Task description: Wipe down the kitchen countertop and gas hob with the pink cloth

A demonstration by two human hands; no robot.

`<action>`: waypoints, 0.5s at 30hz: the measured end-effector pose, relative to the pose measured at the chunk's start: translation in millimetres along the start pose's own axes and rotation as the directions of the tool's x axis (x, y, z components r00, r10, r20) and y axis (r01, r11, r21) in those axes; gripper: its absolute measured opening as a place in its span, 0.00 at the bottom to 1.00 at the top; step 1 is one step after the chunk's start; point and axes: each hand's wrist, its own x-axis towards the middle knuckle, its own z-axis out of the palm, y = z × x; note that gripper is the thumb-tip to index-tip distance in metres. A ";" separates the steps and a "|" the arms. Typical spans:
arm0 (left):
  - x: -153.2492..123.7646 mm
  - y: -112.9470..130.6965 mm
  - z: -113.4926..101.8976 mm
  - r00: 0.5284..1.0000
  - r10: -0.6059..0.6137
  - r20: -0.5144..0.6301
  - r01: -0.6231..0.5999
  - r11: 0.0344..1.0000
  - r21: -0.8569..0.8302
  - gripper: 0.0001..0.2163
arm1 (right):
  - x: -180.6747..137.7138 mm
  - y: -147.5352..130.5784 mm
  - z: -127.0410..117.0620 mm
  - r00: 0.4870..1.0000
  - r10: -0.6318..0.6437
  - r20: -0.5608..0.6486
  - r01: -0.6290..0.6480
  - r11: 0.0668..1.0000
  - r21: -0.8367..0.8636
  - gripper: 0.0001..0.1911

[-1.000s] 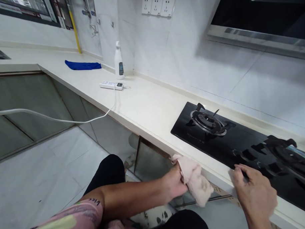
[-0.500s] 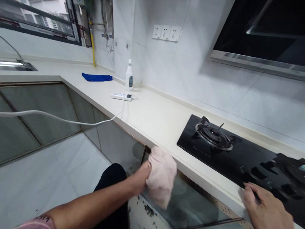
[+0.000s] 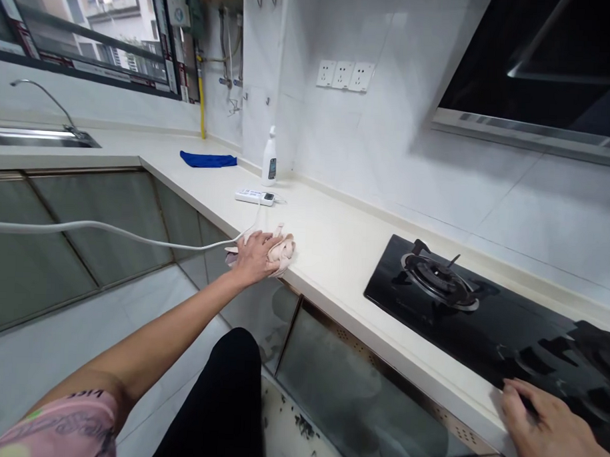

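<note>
A crumpled pale pink cloth [image 3: 284, 253] lies over the front edge of the white countertop [image 3: 329, 236]. My left hand [image 3: 255, 257] presses down on it with bent fingers gripping its folds. Part of the cloth is hidden under the palm. At the lower right, my right hand [image 3: 553, 424] rests by the counter's front edge, beside the black gas stove [image 3: 412, 312]. Its fingers are curled in, with a dark gap beside the thumb, and I see nothing held in it.
A white cable [image 3: 134, 236] hangs across the left and reaches a white power strip [image 3: 255, 197] on the counter. Behind stand a white spray bottle [image 3: 269, 160] and a folded blue cloth [image 3: 208, 160]. A sink [image 3: 42, 138] is far left; a range hood [image 3: 540, 77] overhangs the right.
My left hand has carried the pink cloth from in front of the cabinet, up and to the left, onto the counter edge. My right hand stays by the stove. The view has shifted slightly.
</note>
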 end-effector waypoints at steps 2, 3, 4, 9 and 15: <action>-7.4 9.1 2.8 0.996 0.074 -0.043 -0.074 0.997 0.012 0.28 | 0.9 0.3 1.5 1.000 0.001 -0.010 -0.001 1.000 0.009 0.33; -12.5 16.5 4.4 0.991 0.122 -0.061 -0.121 0.993 0.012 0.27 | 1.1 0.4 2.7 1.000 -0.006 -0.024 0.006 1.000 0.018 0.32; -18.2 26.1 6.7 0.982 0.174 -0.071 -0.174 0.985 0.008 0.27 | 1.0 0.3 4.1 0.999 -0.016 -0.045 0.017 0.999 0.027 0.31; -49.2 97.5 24.1 0.919 0.382 -0.099 -0.387 0.921 -0.043 0.31 | -2.7 -6.1 7.7 0.989 -0.059 -0.135 0.065 0.997 0.034 0.28; -80.0 202.5 43.0 0.815 0.579 -0.007 -0.548 0.768 -0.332 0.30 | -4.2 -14.8 4.7 0.992 -0.045 -0.120 0.049 0.998 0.027 0.30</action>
